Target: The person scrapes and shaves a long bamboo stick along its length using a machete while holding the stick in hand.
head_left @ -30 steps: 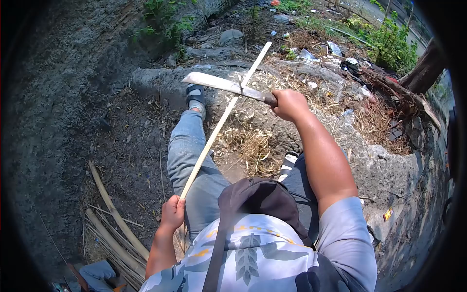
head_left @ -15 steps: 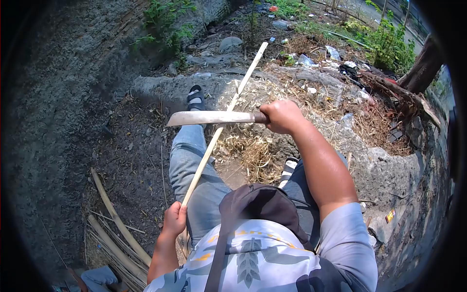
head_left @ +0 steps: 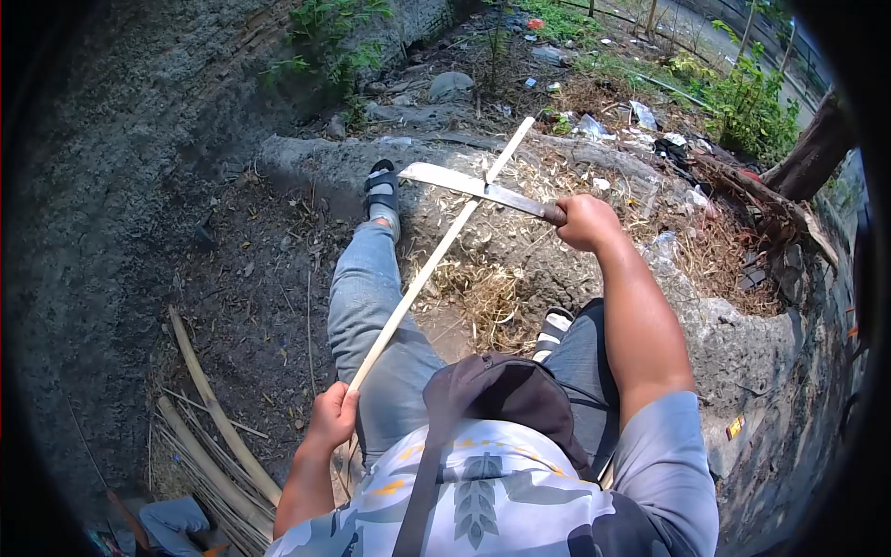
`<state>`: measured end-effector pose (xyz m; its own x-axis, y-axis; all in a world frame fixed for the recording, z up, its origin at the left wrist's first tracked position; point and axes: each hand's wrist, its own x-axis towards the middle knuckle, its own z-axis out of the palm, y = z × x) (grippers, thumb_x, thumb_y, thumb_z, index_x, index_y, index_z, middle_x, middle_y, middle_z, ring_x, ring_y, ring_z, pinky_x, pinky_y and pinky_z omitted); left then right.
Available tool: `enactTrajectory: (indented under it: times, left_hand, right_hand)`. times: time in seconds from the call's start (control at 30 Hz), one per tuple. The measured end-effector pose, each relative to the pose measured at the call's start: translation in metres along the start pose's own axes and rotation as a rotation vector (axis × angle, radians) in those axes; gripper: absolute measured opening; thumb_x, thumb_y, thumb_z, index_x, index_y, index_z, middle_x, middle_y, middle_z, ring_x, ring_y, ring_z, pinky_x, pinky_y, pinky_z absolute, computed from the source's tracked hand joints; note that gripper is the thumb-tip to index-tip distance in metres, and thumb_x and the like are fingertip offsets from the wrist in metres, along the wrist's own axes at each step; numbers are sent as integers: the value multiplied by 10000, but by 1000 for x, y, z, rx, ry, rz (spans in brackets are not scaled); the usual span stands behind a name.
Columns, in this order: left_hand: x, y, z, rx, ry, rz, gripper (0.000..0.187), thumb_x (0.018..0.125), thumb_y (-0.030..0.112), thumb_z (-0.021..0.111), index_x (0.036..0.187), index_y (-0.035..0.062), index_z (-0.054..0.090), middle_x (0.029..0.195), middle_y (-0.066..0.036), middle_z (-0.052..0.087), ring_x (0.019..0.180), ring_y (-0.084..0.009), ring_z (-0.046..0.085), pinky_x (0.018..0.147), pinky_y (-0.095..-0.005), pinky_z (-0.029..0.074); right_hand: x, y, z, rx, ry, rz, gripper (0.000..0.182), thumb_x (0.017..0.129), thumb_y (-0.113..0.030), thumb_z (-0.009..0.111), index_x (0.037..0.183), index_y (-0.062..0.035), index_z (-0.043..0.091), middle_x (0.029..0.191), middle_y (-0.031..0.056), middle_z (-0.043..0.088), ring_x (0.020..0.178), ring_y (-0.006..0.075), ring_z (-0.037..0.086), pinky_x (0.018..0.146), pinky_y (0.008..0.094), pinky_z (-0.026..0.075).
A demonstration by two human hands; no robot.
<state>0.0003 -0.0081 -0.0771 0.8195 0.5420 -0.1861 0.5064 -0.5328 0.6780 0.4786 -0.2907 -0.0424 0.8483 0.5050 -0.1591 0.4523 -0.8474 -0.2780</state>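
At the near left, cut bamboo poles [head_left: 215, 408] lie bundled on dark soil. Just right of them, the person's left hand [head_left: 331, 417] is closed in a fist around the near end of a long pale bamboo strip [head_left: 429, 265], which slants away to the far right over their jeans-clad left leg [head_left: 369, 306]. Farther off, a machete [head_left: 469, 184] lies across the strip's far part, touching it, blade pointing left. To the right, the right hand [head_left: 587, 223] is clenched around the machete's handle, above straw-littered concrete [head_left: 742, 325].
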Motion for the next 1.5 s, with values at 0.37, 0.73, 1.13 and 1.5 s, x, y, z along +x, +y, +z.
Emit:
enactTrajectory:
  times: [0.37, 0.73, 1.13, 1.5]
  left_hand:
    - [1, -10, 5, 34, 10, 5, 305, 1052, 226, 585, 837, 11, 559, 682, -164, 605, 603, -263, 581, 594, -412, 450]
    - [0, 14, 22, 195, 220, 44, 441, 1087, 366, 508, 807, 27, 540, 704, -258, 588, 691, -504, 606, 585, -531, 432]
    - [0, 8, 21, 232, 229, 25, 441, 1073, 374, 546, 796, 31, 529, 671, -238, 589, 636, -477, 603, 568, -513, 438]
    - [2, 5, 21, 216, 221, 26, 439, 1066, 362, 568, 784, 28, 522, 656, -237, 571, 619, -470, 589, 556, -506, 430]
  right_hand:
    - [-22, -69, 2, -53, -123, -411, 222, 791, -214, 708, 1004, -170, 750, 958, 129, 756, 968, 346, 727, 874, 475, 576]
    - [5, -16, 1, 69, 82, 21, 233, 846, -220, 697, 1070, -192, 754, 1011, 126, 763, 982, 331, 737, 868, 479, 580]
    - [13, -19, 13, 394, -73, -78, 328, 776, -245, 709, 1054, -75, 750, 981, 192, 757, 940, 349, 730, 859, 445, 562]
    - [-21, -50, -11, 110, -165, -277, 232, 805, -257, 721, 997, -132, 759, 957, 134, 758, 940, 354, 728, 843, 481, 577]
